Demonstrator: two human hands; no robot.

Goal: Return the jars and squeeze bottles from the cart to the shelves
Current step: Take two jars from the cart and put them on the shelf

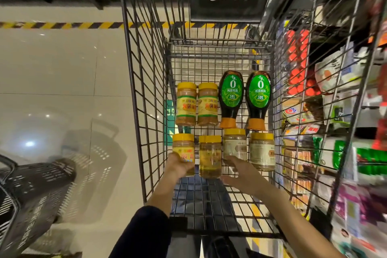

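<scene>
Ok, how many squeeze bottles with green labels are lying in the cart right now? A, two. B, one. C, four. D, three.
A: a dark squeeze bottle with a green label and orange cap lies flat in the cart, with a second squeeze bottle just like it right beside it, and no others show.

The 2 forearms stretch forward and down, the left with a dark sleeve at the elbow. The left hand (179, 166) curls around a yellow-lidded jar (183, 145); the right hand (240, 170) spreads straight fingers.
</scene>
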